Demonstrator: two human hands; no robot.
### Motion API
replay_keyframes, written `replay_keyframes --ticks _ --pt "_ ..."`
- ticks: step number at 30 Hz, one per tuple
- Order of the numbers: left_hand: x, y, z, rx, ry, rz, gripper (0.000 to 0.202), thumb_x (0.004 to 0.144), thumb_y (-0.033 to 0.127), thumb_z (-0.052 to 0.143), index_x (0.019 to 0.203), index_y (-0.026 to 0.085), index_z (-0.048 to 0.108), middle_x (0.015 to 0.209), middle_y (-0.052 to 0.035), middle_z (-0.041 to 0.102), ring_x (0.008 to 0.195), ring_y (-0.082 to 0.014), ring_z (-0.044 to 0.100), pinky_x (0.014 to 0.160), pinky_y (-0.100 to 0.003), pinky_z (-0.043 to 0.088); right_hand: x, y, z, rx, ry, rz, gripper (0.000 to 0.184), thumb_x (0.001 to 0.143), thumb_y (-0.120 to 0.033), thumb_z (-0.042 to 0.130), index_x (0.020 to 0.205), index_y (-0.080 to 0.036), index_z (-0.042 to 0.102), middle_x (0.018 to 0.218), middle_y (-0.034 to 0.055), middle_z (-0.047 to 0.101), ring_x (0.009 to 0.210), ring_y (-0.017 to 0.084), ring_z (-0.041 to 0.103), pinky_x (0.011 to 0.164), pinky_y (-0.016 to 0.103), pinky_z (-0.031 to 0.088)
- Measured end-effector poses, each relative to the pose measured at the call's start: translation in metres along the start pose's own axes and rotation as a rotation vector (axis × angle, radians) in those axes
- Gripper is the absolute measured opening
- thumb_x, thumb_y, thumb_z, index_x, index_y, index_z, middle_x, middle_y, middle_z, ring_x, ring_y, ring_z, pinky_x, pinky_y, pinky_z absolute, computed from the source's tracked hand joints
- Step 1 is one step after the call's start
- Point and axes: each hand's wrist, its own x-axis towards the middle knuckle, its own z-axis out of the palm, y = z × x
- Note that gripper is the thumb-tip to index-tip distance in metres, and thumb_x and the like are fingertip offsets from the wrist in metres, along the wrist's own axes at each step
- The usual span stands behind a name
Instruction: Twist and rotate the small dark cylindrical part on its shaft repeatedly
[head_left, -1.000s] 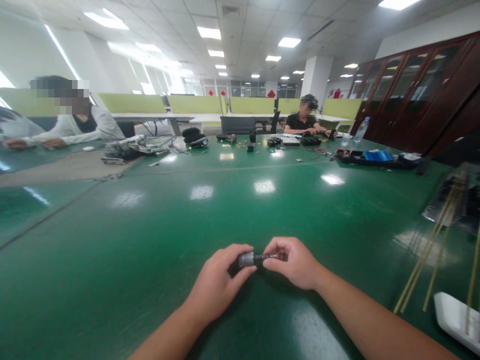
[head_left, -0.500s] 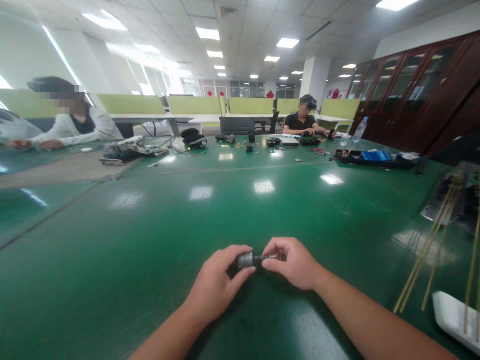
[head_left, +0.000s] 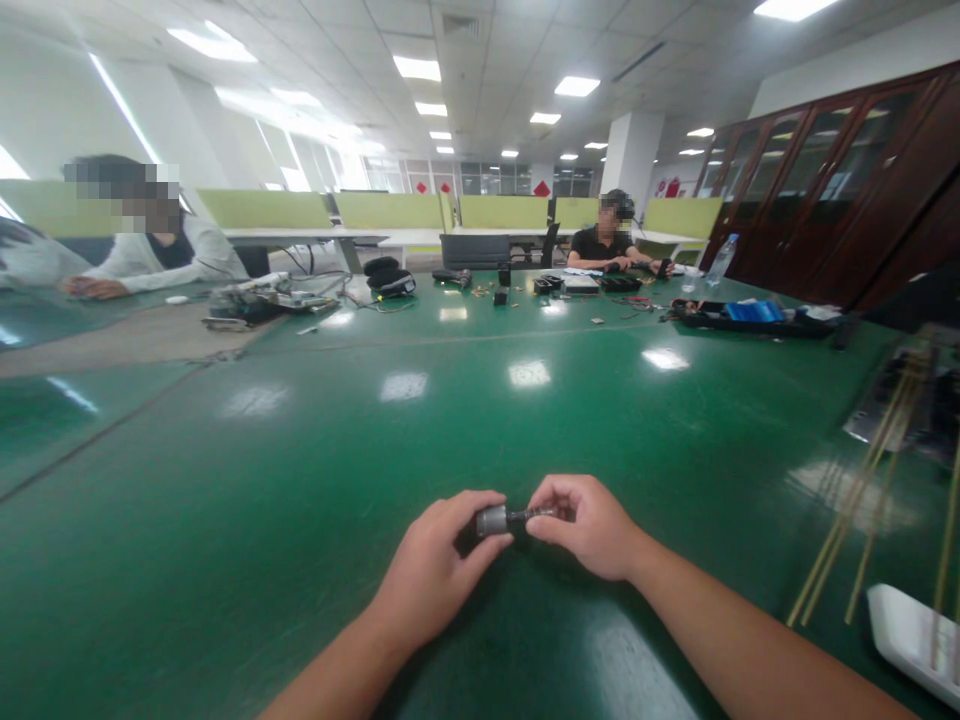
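My left hand [head_left: 435, 565] is closed round a small grey metal cylinder [head_left: 493, 520], pinching it between thumb and fingers. A thin dark rod [head_left: 531, 516] sticks out of the cylinder to the right, and my right hand [head_left: 589, 525] pinches its far end. Both hands hover just above the glossy green table [head_left: 300, 480], near its front edge.
Thin yellow sticks [head_left: 870, 480] and a white flat object [head_left: 911, 640] lie at the right. Tools, cables and black cases [head_left: 390, 278] are scattered at the far side, with a blue-and-black tray [head_left: 750, 315]. One person sits at the far left [head_left: 150, 250], another at the far end [head_left: 611, 245].
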Motion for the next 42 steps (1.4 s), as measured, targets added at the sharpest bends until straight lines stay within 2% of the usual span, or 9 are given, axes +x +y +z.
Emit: replay_keyframes --ticks 12,27,42 --pt "-0.001 -0.003 0.0016 0.004 0.002 0.017 0.029 0.089 0.037 0.065 0.116 0.035 0.058 0.112 0.0038 0.065 0.102 -0.0202 0.06 0.091 -0.035 0.046 0.0004 0.002 0.0 0.012 -0.005 0.0 0.011 0.073 -0.024 0.069 0.077 -0.015 0.065 0.061 -0.0025 0.055 0.056 0.011 0.047 0.055 0.023 0.037" --pt "0.0002 -0.0033 0.0015 -0.004 0.019 0.008 0.028 0.089 0.036 0.064 0.116 0.033 0.059 0.112 0.0009 0.065 0.102 -0.0217 0.06 0.091 -0.037 0.046 0.0002 0.0034 0.0007 0.034 -0.007 0.003 0.01 0.075 -0.023 0.067 0.079 -0.015 0.063 0.061 -0.0015 0.057 0.055 0.012 0.05 0.054 0.024 0.038" --pt "-0.0003 -0.0031 0.0011 0.007 0.015 0.005 0.028 0.089 0.036 0.065 0.116 0.035 0.058 0.112 0.0034 0.065 0.102 -0.0204 0.06 0.091 -0.036 0.046 0.001 0.0056 -0.0002 0.064 -0.025 0.001 0.01 0.074 -0.023 0.066 0.076 -0.015 0.06 0.06 -0.0022 0.056 0.054 0.011 0.05 0.055 0.024 0.039"
